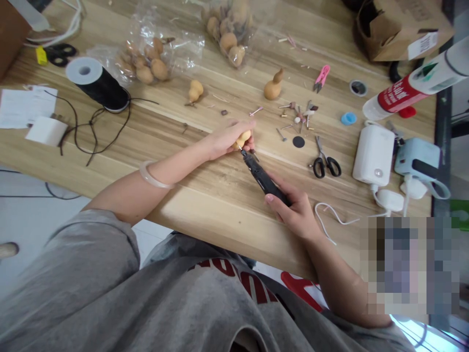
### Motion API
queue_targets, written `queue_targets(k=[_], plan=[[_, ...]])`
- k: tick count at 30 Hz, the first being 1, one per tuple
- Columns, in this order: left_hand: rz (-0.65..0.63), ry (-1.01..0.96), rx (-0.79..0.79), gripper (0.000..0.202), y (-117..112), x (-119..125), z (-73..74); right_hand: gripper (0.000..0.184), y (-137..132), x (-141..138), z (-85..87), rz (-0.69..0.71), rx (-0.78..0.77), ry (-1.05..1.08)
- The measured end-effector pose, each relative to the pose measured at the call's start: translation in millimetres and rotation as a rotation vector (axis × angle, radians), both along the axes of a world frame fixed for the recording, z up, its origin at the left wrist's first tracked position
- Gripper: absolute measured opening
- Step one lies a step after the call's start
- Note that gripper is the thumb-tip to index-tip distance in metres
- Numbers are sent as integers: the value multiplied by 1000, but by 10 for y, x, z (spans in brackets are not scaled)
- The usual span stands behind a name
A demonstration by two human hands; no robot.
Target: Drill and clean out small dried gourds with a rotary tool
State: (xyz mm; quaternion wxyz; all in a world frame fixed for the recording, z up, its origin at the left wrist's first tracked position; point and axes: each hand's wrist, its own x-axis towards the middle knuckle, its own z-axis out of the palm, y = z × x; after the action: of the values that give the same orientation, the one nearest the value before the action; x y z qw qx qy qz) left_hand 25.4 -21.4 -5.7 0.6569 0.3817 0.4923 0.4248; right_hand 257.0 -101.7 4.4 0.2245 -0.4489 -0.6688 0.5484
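Observation:
Held in my left hand point(229, 137) is a small yellow gourd point(242, 140), its lower side partly covered by my fingers. My right hand point(293, 208) wraps around a black rotary tool point(264, 178), which points up and left. The tool's thin bit meets the gourd or sits right at its surface; I cannot tell which. Beyond my hands stands a tan gourd point(273, 89) with a curved stem. Another small gourd point(195, 91) lies to its left. Several grinding bits point(299, 117) are scattered right of my left hand, near a black disc point(298, 142).
Black-handled scissors point(325, 164), pink nippers point(322, 78) and a white power adapter point(373, 154) lie on the right. A spray can point(406, 93) stands behind them. Bagged gourds point(159, 69) are at the back. A black cord spool point(104, 88) occupies the left.

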Motion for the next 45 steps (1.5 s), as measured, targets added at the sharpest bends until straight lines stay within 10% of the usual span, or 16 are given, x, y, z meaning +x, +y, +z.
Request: queue_targets(k=[27,33,45], plan=[[-69,111,131,37,-37,4,-20,49,4,-11,24,147,55,-40],[164,-169,-119,33,40,-18,3,51,27,26,10,84,-59,46],[196,-249,-150,36,68,-76,9,34,392,404,-98,-187,725,-564]])
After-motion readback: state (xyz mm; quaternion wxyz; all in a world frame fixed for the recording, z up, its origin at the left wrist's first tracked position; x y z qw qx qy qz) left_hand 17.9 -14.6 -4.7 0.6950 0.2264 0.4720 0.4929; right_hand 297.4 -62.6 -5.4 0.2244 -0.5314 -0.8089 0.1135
